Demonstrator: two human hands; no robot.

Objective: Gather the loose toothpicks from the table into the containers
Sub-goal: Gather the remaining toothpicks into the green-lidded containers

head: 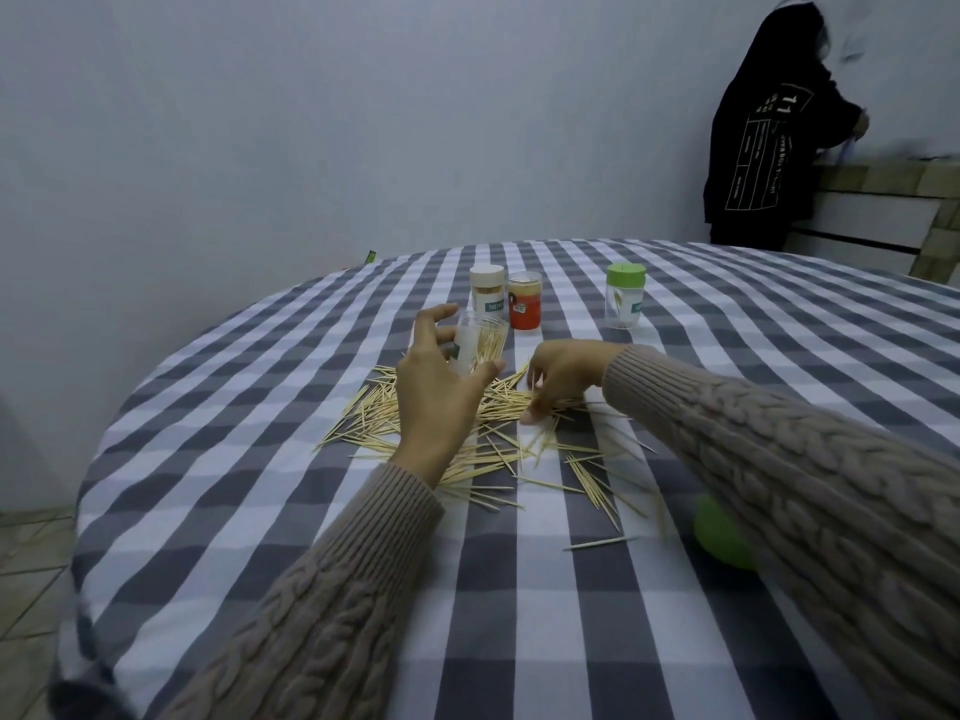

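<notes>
The left hand (441,376) grips the open container (480,345); the right hand (558,379) pinches toothpicks (493,407) off the desk (519,615). They look light, stiff, scatter-prone: best bunched mid-length

Left hand (434,379) holds an open clear container (479,348) — right hand (558,379) pinches loose toothpicks (488,439) on the checked bench (519,615).
</notes>
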